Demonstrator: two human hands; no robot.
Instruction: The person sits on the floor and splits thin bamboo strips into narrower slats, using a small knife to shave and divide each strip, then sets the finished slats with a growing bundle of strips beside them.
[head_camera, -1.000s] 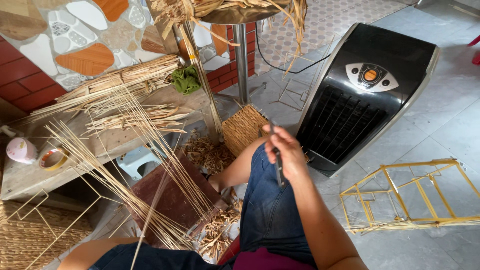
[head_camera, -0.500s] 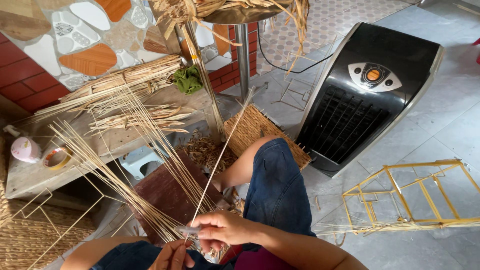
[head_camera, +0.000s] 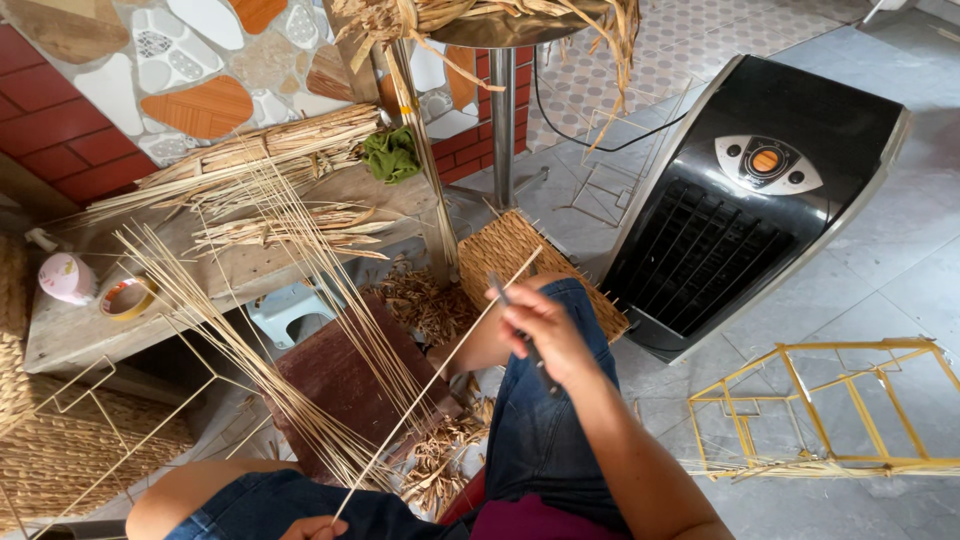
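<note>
No real packaging here, just a pink round container (head_camera: 66, 277) and a tape roll (head_camera: 127, 298) at the left end of the wooden bench (head_camera: 240, 268), plus a green cloth (head_camera: 392, 154) by the dried reed bundles (head_camera: 262, 160).

Compared with half a second ago, the right hand (head_camera: 540, 335) is up over the knee rather than down by the lap, fingers clamped on a dark knife-like tool (head_camera: 528, 345) and pressed against a long pale reed strand (head_camera: 440, 375). The strand runs diagonally down to the left hand (head_camera: 318, 527), which is mostly cut off at the bottom edge, so I can't tell its grip.

Textures: a woven straw mat (head_camera: 520, 255), thin stiff straw splints (head_camera: 250, 330) fanned out, a yellow wire frame (head_camera: 820, 410) on grey tile, and a glossy black plastic fan unit (head_camera: 760, 200).
</note>
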